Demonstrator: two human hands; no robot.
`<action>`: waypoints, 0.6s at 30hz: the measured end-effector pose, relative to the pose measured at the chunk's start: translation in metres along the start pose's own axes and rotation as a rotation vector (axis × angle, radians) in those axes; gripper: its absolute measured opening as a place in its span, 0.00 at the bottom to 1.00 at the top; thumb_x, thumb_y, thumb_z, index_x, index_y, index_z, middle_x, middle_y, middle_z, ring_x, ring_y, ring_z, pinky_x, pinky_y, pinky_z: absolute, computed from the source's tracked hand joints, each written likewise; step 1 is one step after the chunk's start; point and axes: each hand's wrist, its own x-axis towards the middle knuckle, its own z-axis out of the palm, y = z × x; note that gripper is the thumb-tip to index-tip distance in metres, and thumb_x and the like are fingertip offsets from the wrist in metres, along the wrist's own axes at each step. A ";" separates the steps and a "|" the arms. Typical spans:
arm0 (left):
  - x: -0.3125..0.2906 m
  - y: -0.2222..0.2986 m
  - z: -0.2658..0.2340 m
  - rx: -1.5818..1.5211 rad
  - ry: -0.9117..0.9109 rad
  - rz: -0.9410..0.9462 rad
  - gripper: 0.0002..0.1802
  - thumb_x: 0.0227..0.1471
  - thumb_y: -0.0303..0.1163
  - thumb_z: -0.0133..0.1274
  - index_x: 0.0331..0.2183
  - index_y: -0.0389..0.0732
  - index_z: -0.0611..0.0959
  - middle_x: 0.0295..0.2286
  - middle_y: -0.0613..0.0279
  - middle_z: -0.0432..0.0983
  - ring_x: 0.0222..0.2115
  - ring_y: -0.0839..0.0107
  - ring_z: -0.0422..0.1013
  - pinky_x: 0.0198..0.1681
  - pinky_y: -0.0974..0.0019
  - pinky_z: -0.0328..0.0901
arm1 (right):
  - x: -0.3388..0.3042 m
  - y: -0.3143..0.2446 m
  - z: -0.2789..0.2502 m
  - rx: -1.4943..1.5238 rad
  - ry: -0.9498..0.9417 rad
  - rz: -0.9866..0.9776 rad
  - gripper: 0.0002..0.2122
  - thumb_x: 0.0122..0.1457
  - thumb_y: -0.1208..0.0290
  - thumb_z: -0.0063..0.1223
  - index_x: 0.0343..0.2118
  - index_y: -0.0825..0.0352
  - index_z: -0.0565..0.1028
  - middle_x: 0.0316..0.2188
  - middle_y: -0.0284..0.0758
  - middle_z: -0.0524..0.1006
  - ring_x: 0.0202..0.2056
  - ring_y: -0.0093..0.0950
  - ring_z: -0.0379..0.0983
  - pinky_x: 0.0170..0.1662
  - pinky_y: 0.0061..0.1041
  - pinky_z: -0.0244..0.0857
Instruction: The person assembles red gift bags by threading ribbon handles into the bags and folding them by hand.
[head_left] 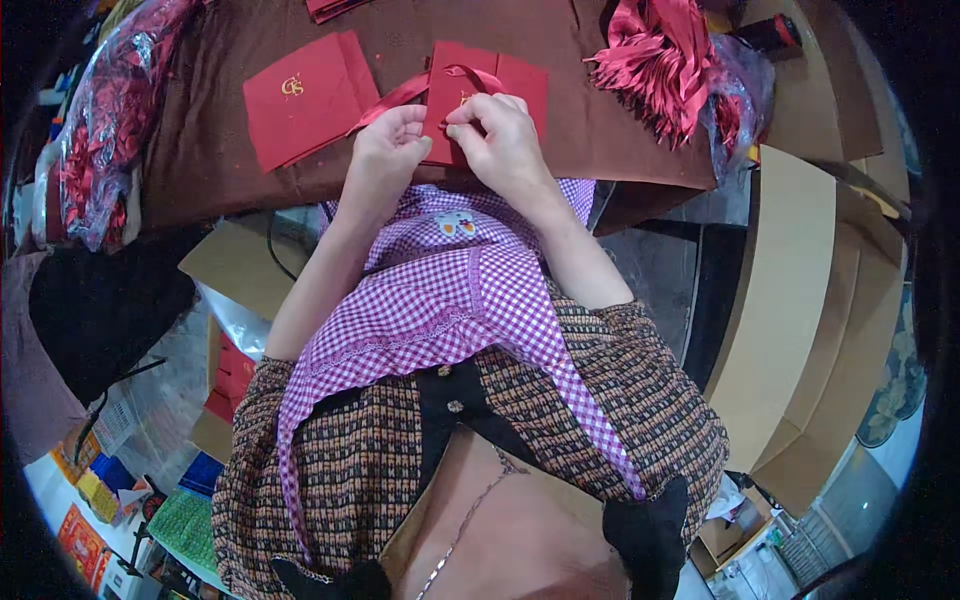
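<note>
A red paper gift bag (522, 98) lies flat on the brown-covered table before me. A shiny red ribbon (402, 93) runs across its upper part and loops down to the left. My left hand (393, 148) is closed at the bag's left edge, its curled fingers on the ribbon. Over the bag's middle, my right hand (498, 138) pinches with thumb and index finger at a ribbon end, mostly hidden by the fingers. Left of my hands lie stacked red gift bags (305, 105), the top one with a gold emblem.
A bunch of red ribbons (655, 65) lies at the table's far right. Plastic-wrapped red ribbons (105, 140) sit at the left end. Cardboard boxes (785, 310) stand on the right. The brown tablecloth (215, 120) hangs over the near edge, above my checkered apron (400, 300).
</note>
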 end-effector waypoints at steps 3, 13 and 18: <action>-0.002 0.002 0.003 0.051 0.031 0.014 0.18 0.47 0.19 0.51 0.43 0.28 0.74 0.35 0.64 0.73 0.35 0.81 0.69 0.40 0.77 0.65 | 0.000 -0.001 0.000 -0.002 -0.022 0.005 0.04 0.46 0.73 0.57 0.25 0.66 0.75 0.23 0.35 0.75 0.32 0.33 0.71 0.45 0.32 0.59; -0.006 0.009 0.009 0.563 0.132 0.262 0.16 0.42 0.20 0.54 0.39 0.34 0.79 0.26 0.59 0.75 0.25 0.75 0.70 0.32 0.70 0.68 | 0.008 -0.003 -0.002 -0.032 -0.142 0.007 0.03 0.47 0.74 0.54 0.24 0.67 0.74 0.21 0.37 0.75 0.30 0.35 0.71 0.45 0.34 0.59; -0.005 0.005 0.010 0.665 0.149 0.396 0.15 0.40 0.19 0.52 0.36 0.34 0.79 0.25 0.55 0.74 0.24 0.68 0.72 0.31 0.67 0.69 | 0.014 -0.006 -0.003 -0.054 -0.169 -0.027 0.02 0.46 0.77 0.51 0.24 0.68 0.73 0.21 0.38 0.75 0.29 0.37 0.70 0.44 0.35 0.59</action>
